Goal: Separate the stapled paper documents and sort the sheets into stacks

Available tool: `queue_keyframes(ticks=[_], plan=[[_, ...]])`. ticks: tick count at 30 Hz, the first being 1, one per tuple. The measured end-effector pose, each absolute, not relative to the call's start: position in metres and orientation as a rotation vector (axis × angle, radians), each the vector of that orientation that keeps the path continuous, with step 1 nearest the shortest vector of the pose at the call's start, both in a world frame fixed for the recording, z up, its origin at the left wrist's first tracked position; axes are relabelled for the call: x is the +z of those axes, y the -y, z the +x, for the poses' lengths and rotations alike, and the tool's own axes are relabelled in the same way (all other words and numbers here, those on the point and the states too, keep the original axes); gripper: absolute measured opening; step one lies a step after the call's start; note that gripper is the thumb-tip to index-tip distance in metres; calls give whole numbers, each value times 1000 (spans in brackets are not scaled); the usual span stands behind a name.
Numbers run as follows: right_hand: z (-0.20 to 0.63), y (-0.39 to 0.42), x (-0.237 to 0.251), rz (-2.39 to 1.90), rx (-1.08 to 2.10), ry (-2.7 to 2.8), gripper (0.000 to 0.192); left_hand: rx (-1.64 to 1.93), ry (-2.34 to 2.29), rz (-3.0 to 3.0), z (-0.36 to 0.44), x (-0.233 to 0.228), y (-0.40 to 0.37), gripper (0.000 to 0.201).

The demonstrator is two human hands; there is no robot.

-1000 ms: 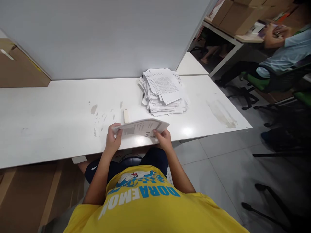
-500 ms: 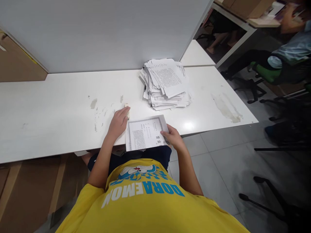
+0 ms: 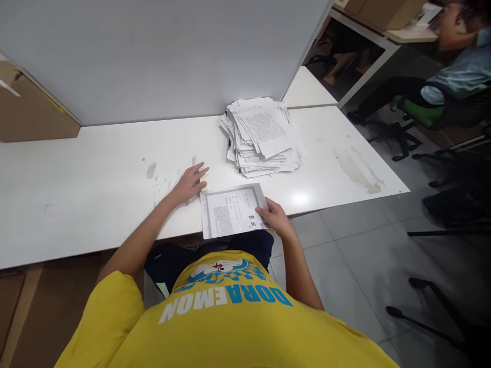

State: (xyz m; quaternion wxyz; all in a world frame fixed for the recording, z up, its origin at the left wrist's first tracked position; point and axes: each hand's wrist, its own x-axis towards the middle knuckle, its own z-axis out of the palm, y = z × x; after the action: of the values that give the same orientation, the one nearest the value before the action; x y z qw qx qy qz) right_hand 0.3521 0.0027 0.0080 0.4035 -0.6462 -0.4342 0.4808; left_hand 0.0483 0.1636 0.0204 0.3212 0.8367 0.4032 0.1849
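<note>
A printed sheet [image 3: 230,212] with a bordered text block lies flat at the near edge of the white table [image 3: 95,174], overhanging it slightly. My right hand [image 3: 275,219] pinches the sheet's right edge. My left hand [image 3: 190,182] rests flat on the table just left of the sheet's far corner, fingers apart, over a small cream block that is mostly hidden beneath them. Behind the sheet stands a thick, untidy stack of printed papers [image 3: 263,138], apart from both hands.
A white partition panel [image 3: 161,56] closes off the table's back. Cardboard boxes [image 3: 34,115] sit at the left. At the right another person's sleeve [image 3: 460,76] shows beside green chairs [image 3: 420,115], with chair legs [image 3: 422,312] on the tiled floor.
The sheet, held up in both hands a second ago, now lies flat on the table. My left hand let go of it and moved onto the table by the small block.
</note>
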Motion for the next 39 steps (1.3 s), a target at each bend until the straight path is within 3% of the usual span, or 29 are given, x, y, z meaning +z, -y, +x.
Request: queue_keyframes(ticks=[39], plan=[[366, -4, 7, -1582, 1309, 828, 36, 451, -1058, 2118, 53, 28, -165, 55]])
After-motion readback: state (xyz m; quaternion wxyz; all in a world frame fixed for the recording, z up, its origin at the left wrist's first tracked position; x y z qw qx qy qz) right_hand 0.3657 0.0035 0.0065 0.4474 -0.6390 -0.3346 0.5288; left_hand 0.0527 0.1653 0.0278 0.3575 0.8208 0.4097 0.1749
